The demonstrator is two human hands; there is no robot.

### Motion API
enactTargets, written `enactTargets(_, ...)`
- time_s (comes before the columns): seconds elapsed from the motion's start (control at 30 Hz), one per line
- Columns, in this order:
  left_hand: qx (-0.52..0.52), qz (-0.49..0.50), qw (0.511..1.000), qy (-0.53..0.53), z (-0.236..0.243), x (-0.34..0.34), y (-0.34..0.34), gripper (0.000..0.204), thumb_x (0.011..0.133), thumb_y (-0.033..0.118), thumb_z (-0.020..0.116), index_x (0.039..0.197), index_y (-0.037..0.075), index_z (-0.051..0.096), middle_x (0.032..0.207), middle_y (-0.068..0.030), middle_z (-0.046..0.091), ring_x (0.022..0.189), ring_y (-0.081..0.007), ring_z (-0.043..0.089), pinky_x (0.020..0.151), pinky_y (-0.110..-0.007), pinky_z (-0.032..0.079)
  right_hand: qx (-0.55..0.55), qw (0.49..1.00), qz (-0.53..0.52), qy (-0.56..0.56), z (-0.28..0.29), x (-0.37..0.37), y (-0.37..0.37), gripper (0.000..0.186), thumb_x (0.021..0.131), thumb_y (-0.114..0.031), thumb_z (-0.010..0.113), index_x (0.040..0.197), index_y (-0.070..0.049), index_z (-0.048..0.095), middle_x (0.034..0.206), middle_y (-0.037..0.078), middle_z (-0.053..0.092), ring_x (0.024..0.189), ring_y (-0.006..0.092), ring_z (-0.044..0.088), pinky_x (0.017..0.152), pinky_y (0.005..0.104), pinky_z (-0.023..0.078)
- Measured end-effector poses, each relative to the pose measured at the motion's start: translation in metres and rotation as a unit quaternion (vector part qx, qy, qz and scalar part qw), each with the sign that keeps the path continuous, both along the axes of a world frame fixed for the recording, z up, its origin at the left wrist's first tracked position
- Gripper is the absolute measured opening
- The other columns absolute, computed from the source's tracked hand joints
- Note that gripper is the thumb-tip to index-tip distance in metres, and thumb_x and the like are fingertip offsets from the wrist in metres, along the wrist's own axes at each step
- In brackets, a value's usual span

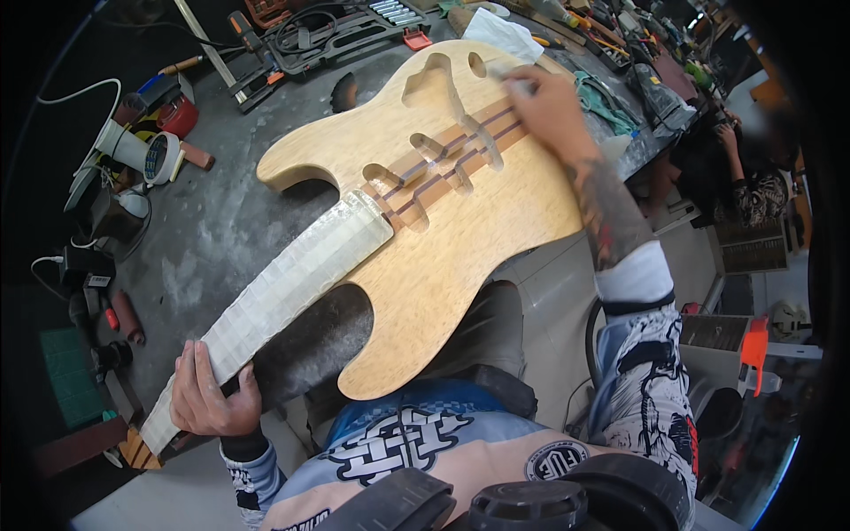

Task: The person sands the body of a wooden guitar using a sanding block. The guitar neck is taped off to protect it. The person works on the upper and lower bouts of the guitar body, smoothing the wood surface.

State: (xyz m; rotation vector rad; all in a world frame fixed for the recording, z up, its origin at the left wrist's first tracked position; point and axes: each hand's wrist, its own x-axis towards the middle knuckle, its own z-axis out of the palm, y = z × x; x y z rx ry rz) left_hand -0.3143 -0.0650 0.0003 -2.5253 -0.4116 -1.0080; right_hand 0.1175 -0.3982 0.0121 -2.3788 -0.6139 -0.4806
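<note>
An unfinished electric guitar body (496, 257) of pale wood lies face up across the bench and my lap. Darker strips run down its middle, with several routed cavities along them. Its neck (283, 279) is wrapped in whitish masking tape and points to the lower left. My left hand (212, 389) grips the neck near its headstock end, thumb on one side and fingers on the other. At the far right end of the body, my right hand (544, 106) rests with curled fingers against the wood. Its fingertips are slightly blurred, and what they hold, if anything, is hidden.
The dark, dusty workbench (221, 212) lies under the guitar. At the back stand an open tool case (345, 40) and a metal straightedge (211, 49). A white cup (124, 146) and a red container (177, 115) are at left. Tools crowd the far right, where another person (753, 177) sits.
</note>
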Motion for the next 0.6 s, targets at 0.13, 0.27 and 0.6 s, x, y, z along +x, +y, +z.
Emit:
enactTargets(0.13, 0.000, 0.005, 1.000, 0.002, 0.001, -0.005, -0.001, 0.065, 0.096, 0.063, 0.049, 0.121, 0.007, 0.070, 0.116, -0.0068, 0.072, 0.108, -0.0257, 0.066, 0.096, -0.035, 0.039, -0.002, 0.997, 0.059, -0.048, -0.002, -0.015, 0.009, 0.027, 0.088, -0.028, 0.069, 0.105, -0.008, 0.075, 0.090, 0.014, 0.074, 0.079, 0.0255, 0.067, 0.074, 0.0365, 0.052)
enactTargets(0.27, -0.002, 0.000, 1.000, -0.002, -0.002, -0.002, 0.001, 0.065, 0.096, 0.063, 0.049, 0.120, 0.007, 0.070, 0.115, -0.0068, 0.072, 0.108, -0.0258, 0.066, 0.096, -0.035, 0.039, -0.048, 0.995, -0.047, 0.071, 0.019, 0.001, -0.001, 0.026, 0.089, -0.027, 0.069, 0.105, -0.008, 0.075, 0.100, 0.011, 0.074, 0.089, 0.0256, 0.068, 0.082, 0.0346, 0.052)
enactTargets(0.6, 0.005, 0.007, 1.000, 0.005, 0.002, -0.002, -0.002, 0.058, 0.096, 0.054, 0.053, 0.123, 0.005, 0.069, 0.117, -0.0094, 0.072, 0.108, -0.0282, 0.066, 0.098, -0.038, 0.040, -0.016, 0.999, 0.026, -0.023, 0.001, 0.011, 0.009, 0.024, 0.084, -0.032, 0.069, 0.099, -0.015, 0.078, 0.076, 0.016, 0.071, 0.071, 0.0334, 0.069, 0.070, 0.0411, 0.055)
